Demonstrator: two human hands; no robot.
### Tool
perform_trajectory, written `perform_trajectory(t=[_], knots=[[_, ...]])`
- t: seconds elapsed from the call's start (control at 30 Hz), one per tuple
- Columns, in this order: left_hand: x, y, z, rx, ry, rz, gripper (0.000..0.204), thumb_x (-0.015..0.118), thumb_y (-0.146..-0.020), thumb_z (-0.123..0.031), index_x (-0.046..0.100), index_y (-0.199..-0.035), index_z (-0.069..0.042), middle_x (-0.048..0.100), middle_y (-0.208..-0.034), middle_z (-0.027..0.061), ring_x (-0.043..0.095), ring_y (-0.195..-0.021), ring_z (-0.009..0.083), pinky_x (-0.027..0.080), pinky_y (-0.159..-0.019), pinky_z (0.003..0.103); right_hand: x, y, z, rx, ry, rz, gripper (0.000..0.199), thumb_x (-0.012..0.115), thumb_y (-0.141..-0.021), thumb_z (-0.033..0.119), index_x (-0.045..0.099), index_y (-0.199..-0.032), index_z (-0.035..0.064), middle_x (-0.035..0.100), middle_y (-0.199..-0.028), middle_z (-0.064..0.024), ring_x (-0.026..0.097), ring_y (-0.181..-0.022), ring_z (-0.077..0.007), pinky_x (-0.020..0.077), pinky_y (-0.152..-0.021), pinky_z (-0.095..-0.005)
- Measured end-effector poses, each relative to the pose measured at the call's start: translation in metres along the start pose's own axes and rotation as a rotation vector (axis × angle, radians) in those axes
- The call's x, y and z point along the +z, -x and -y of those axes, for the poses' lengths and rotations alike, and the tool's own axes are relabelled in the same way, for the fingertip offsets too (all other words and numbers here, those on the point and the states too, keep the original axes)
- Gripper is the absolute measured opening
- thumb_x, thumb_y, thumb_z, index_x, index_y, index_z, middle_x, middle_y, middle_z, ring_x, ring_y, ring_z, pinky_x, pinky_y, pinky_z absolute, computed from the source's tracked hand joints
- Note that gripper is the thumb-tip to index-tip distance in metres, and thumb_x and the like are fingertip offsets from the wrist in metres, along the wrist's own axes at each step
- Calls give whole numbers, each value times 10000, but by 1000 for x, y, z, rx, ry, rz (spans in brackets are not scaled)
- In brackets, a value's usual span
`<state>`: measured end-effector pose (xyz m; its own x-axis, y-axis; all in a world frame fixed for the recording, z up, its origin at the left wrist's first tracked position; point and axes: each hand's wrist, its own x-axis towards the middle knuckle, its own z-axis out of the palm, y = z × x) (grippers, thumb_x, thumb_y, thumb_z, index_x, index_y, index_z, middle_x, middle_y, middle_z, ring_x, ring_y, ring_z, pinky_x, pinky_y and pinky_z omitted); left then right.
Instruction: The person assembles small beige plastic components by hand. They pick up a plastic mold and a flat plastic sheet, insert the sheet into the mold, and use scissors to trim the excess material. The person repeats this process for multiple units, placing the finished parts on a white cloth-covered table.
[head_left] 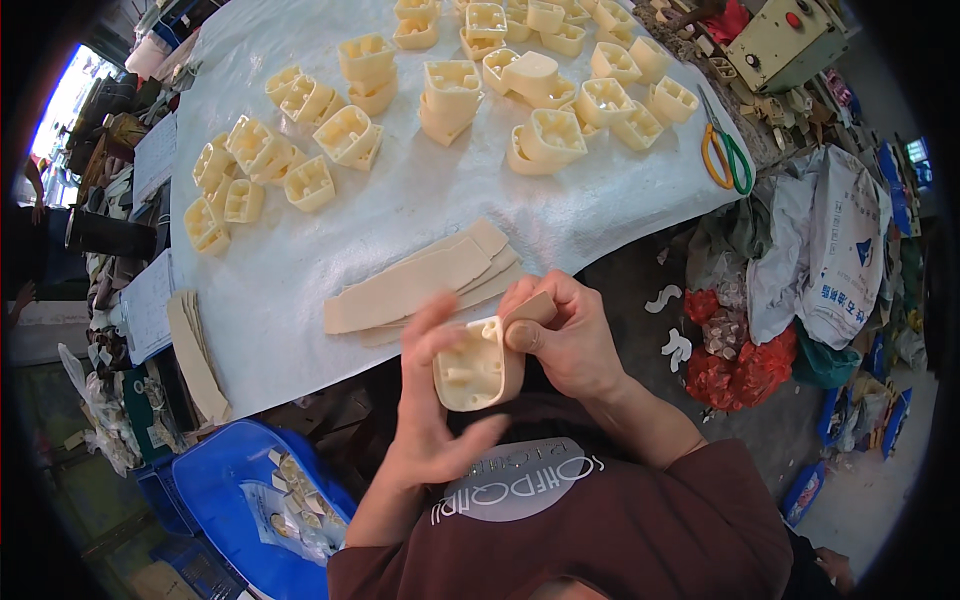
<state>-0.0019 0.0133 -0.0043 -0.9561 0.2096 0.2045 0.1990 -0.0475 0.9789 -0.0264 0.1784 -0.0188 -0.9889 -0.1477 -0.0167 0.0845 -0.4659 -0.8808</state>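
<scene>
A cream plastic housing (pixel 470 372), hollow with small posts inside, is held up in front of my chest, its cavity facing up. My right hand (pixel 575 345) pinches a small folded piece of tan sheet, which looks like sandpaper (pixel 532 312), against the housing's upper right edge. Beside the housing's left side, my left hand (pixel 425 415) has its fingers and thumb spread, the fingertips blurred by motion. Beyond my hands, a stack of tan paper strips (pixel 420 280) with torn edges lies on the white-covered table (pixel 300 235).
Many similar cream housings (pixel 452 90), some stacked, stand on the table's far half. Scissors (pixel 725 155) with orange and green handles lie at its right edge. More strips (pixel 197 355) lie at the left edge. Below stands a blue bin (pixel 225 490); bags (pixel 820 250) lie right.
</scene>
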Motion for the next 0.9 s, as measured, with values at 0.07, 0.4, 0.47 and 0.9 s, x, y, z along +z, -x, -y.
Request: perform_trajectory(t=[0.07,0.4,0.47,0.9], knots=[[7,0,2,-21,-95,-101,743,827,-579,-186,374,-1152,-48,343,-1264,180,457,-1099,256,399,-881,354,2,0,-2,-103,0,-19,199,712,-771,67,527,-829,21,591,-827,-65,561,-741,-91,475,-638,-228],[23,-3,-3,-64,125,-187,717,689,-643,77,313,-1245,-24,426,-1142,131,486,-1056,216,400,-903,315,0,7,-1,-85,-137,130,191,690,-803,98,518,-868,48,450,-982,-45,452,-901,-103,412,-812,-273],[20,-5,-3,-69,99,-131,712,680,-644,80,334,-1256,-26,418,-1154,137,473,-1077,226,392,-919,328,2,9,0,-84,-138,169,185,684,-807,95,516,-870,52,428,-974,-33,433,-903,-99,404,-816,-271],[20,-14,14,166,-146,-142,607,697,-582,-22,477,-1147,-1,481,-1059,152,509,-1023,270,414,-880,373,10,10,-3,-156,-44,190,135,628,-851,87,506,-887,43,421,-950,-30,432,-818,-81,407,-714,-227]])
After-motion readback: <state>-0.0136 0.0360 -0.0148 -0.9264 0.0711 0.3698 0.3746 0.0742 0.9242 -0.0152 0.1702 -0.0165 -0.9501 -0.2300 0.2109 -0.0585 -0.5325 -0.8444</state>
